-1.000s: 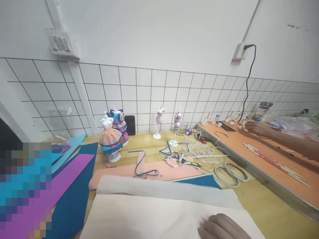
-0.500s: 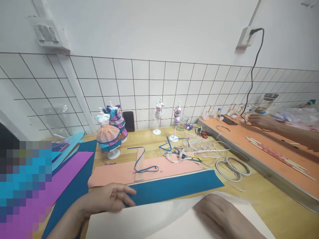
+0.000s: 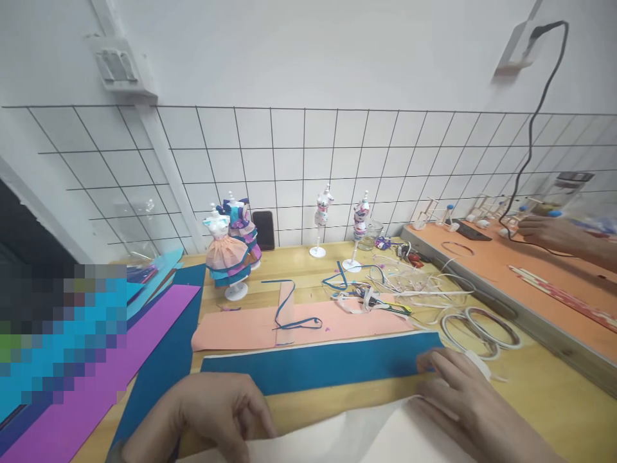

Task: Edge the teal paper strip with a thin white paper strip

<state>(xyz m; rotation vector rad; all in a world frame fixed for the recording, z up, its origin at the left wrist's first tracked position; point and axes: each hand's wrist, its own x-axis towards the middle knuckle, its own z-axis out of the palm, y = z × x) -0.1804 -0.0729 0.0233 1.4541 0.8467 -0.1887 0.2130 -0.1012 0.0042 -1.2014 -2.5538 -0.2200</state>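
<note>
A large off-white sheet (image 3: 366,437) lies at the bottom edge of the view, its far edge lifted and wavy. My left hand (image 3: 226,408) is closed over the left part of that edge, thumb on the near side and bent fingers behind. At the sheet's right end, my right hand (image 3: 463,395) is closed on the edge, slightly blurred, with its forefingers over a blue strip (image 3: 308,366). A small white piece (image 3: 476,364), too unclear to name, shows behind the right hand. Farther back lies a peach strip (image 3: 231,328) with a thin blue ribbon (image 3: 296,323) across it.
Two dressed mini mannequins (image 3: 227,254) and two barer ones (image 3: 322,215) stand near the wall. Right of them are tangled cords (image 3: 419,283), a cutter (image 3: 396,308) and white rings (image 3: 491,328). Coloured sheets (image 3: 159,334) lie left. Another person's hand (image 3: 549,231) reaches over the orange table (image 3: 486,257).
The view has turned slightly left. The sheet has come toward me, showing wood between it and the blue strip. My right hand has shifted to the sheet's far edge.
</note>
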